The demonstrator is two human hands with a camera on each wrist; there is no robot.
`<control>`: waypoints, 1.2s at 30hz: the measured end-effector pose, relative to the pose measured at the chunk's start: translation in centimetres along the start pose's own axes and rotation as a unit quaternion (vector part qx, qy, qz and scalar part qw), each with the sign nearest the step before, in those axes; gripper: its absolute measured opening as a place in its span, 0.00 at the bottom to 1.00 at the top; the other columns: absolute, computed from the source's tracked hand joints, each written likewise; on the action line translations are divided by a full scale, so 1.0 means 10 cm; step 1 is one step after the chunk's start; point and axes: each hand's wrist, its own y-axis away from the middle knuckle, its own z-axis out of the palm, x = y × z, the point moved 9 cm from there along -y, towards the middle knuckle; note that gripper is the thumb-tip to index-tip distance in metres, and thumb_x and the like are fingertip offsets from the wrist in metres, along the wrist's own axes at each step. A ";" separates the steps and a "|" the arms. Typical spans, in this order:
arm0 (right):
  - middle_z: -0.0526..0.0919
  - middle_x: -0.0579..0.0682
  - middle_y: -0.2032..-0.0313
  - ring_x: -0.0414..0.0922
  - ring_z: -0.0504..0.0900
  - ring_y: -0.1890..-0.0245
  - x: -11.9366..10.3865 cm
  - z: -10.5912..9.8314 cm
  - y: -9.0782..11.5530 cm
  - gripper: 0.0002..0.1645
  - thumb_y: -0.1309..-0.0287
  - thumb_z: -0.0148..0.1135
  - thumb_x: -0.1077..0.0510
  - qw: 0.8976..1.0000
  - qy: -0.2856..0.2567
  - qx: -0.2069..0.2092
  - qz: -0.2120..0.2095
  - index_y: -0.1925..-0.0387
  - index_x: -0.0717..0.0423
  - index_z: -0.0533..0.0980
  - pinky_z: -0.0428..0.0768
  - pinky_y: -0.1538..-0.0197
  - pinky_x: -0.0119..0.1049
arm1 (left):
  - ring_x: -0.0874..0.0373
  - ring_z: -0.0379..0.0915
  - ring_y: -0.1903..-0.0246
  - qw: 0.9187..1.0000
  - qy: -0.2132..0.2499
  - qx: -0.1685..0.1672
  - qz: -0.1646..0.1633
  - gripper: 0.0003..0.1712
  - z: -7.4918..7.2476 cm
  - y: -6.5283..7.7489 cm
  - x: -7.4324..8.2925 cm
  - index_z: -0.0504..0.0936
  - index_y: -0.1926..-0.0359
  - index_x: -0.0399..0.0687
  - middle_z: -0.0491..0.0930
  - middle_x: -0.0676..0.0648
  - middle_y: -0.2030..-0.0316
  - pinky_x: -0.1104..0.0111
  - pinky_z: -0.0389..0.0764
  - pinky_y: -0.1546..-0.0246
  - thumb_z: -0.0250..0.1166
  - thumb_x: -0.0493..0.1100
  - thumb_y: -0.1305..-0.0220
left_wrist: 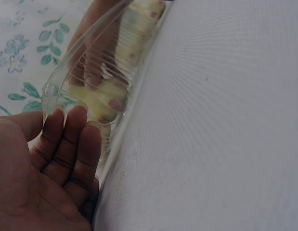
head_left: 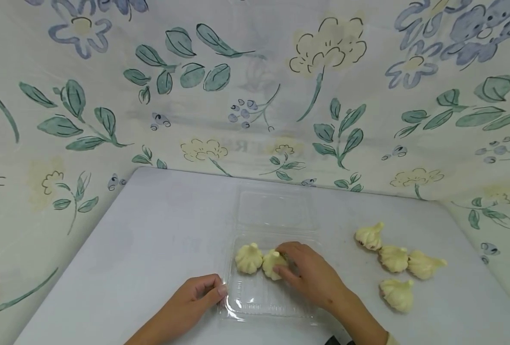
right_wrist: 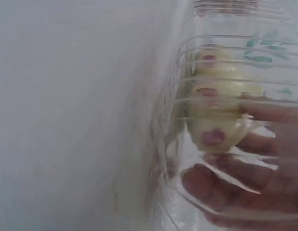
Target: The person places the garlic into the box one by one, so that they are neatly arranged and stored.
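A clear plastic clamshell box lies unfolded on the table. Two pale garlic bulbs sit side by side in its base. My right hand reaches into the base and grips the right-hand bulb between thumb and fingers; its palm hides what lies beneath. Through the ribbed wall in the right wrist view, garlic bulbs show pinkish root ends beside the curled fingers. My left hand pinches the box's left rim, with the thumb on one side and fingertips on the other in the left wrist view.
Several more garlic bulbs lie on the white table to the right of the box. The box's clear lid lies flat behind the base. Flower-printed cloth stands behind and along the sides of the table.
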 end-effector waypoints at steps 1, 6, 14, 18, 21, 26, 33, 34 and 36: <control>0.83 0.43 0.45 0.43 0.81 0.43 -0.01 -0.01 0.00 0.20 0.33 0.72 0.49 1.000 0.006 0.007 -0.007 0.43 0.51 0.81 0.80 0.42 0.47 | 0.56 0.76 0.63 1.000 0.000 0.000 0.000 0.14 0.00 0.00 0.00 0.81 0.66 0.49 0.80 0.46 0.69 0.67 0.75 0.57 0.56 0.42 0.19; 0.80 0.40 0.49 0.40 0.81 0.52 -0.01 -0.04 0.02 0.21 0.35 0.73 0.50 1.000 0.002 0.024 -0.017 0.43 0.51 0.83 0.82 0.50 0.40 | 0.56 0.76 0.63 1.000 0.002 0.000 0.004 0.14 0.01 0.00 0.00 0.81 0.66 0.49 0.80 0.45 0.69 0.67 0.75 0.57 0.56 0.41 0.19; 0.81 0.40 0.49 0.37 0.81 0.59 0.05 -0.04 0.02 0.19 0.35 0.74 0.54 0.998 -0.052 0.022 0.005 0.45 0.52 0.82 0.82 0.60 0.32 | 0.55 0.76 0.63 1.000 0.001 0.002 0.017 0.14 0.02 0.00 0.01 0.81 0.65 0.48 0.80 0.45 0.69 0.67 0.75 0.57 0.56 0.40 0.19; 0.82 0.42 0.49 0.36 0.81 0.59 0.05 -0.05 0.02 0.19 0.36 0.74 0.57 0.998 -0.059 0.026 0.002 0.46 0.54 0.81 0.83 0.59 0.31 | 0.55 0.77 0.63 1.000 0.000 0.001 0.011 0.14 0.02 -0.01 0.01 0.81 0.65 0.48 0.80 0.46 0.69 0.67 0.75 0.56 0.56 0.41 0.19; 0.82 0.44 0.48 0.36 0.81 0.59 0.06 -0.04 0.01 0.19 0.36 0.74 0.58 0.998 -0.060 0.026 0.003 0.45 0.54 0.81 0.83 0.59 0.31 | 0.55 0.77 0.62 1.000 -0.003 0.001 0.002 0.14 0.02 -0.01 0.00 0.81 0.65 0.49 0.81 0.46 0.68 0.67 0.75 0.55 0.56 0.42 0.19; 0.82 0.45 0.49 0.36 0.82 0.60 0.07 -0.03 0.02 0.19 0.36 0.74 0.58 0.998 -0.053 0.020 0.011 0.45 0.54 0.80 0.83 0.59 0.31 | 0.55 0.77 0.62 1.000 -0.005 0.000 -0.004 0.14 0.03 -0.01 -0.01 0.81 0.65 0.49 0.81 0.47 0.67 0.67 0.75 0.55 0.56 0.43 0.19; 0.82 0.45 0.48 0.38 0.83 0.58 0.06 -0.04 0.02 0.20 0.36 0.74 0.57 0.998 -0.053 0.020 0.011 0.44 0.54 0.79 0.84 0.58 0.32 | 0.55 0.77 0.62 1.000 -0.010 -0.002 0.000 0.14 0.02 -0.01 -0.01 0.81 0.65 0.49 0.81 0.47 0.68 0.66 0.75 0.55 0.55 0.42 0.18; 0.82 0.45 0.48 0.39 0.83 0.58 0.06 -0.04 0.02 0.21 0.36 0.74 0.57 0.998 -0.054 0.021 0.011 0.44 0.54 0.79 0.84 0.58 0.32 | 0.55 0.77 0.62 1.000 -0.012 -0.002 -0.006 0.14 0.02 -0.01 -0.02 0.81 0.65 0.49 0.81 0.47 0.68 0.66 0.75 0.55 0.56 0.43 0.18; 0.82 0.46 0.47 0.39 0.83 0.57 0.06 -0.04 0.01 0.21 0.36 0.74 0.57 0.998 -0.056 0.023 0.011 0.43 0.54 0.79 0.84 0.58 0.33 | 0.55 0.77 0.62 1.000 -0.020 -0.002 -0.015 0.14 0.00 -0.01 -0.04 0.81 0.65 0.50 0.81 0.48 0.67 0.66 0.75 0.55 0.56 0.44 0.18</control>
